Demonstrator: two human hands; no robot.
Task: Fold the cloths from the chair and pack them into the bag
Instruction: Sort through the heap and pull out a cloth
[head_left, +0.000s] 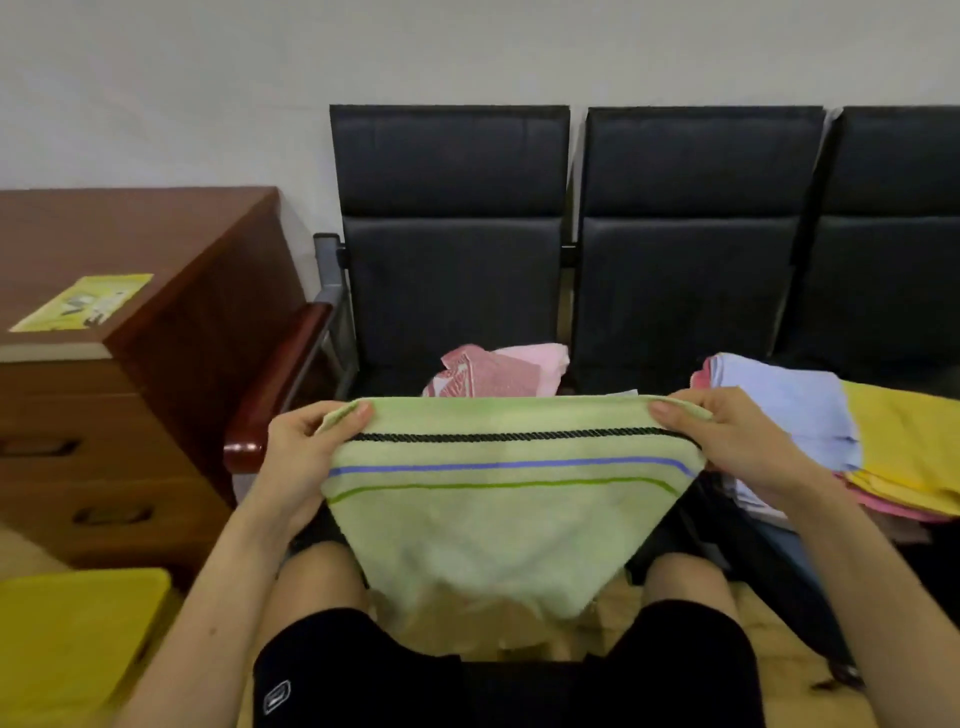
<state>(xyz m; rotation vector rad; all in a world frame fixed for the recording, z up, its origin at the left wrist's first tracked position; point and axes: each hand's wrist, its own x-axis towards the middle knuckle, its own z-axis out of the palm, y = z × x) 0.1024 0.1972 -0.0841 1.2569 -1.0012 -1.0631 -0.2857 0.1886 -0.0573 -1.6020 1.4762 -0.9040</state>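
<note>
Three black chairs (452, 291) stand in a row against the wall, with a brown desk (156, 312) to their left that carries a yellow leaflet (85, 304). On the left chair's seat lies a crumpled pink cloth (498, 370); on the middle seat, a loose pile (831, 441) of pale blue, yellow and pink cloths. A yellow stool (72, 639) sits at lower left. The towel (493, 519) held up in front hides part of the seats and the floor between the person's knees. It is pale green, with a black corded line, a blue stripe and a green stripe running across near its upper edge, and it sags to a narrower bottom. The left hand (298, 457) and right hand (737, 441) each pinch an upper corner, thumb on the near face, fingers behind, the top edge stretched between them above the lap.
</note>
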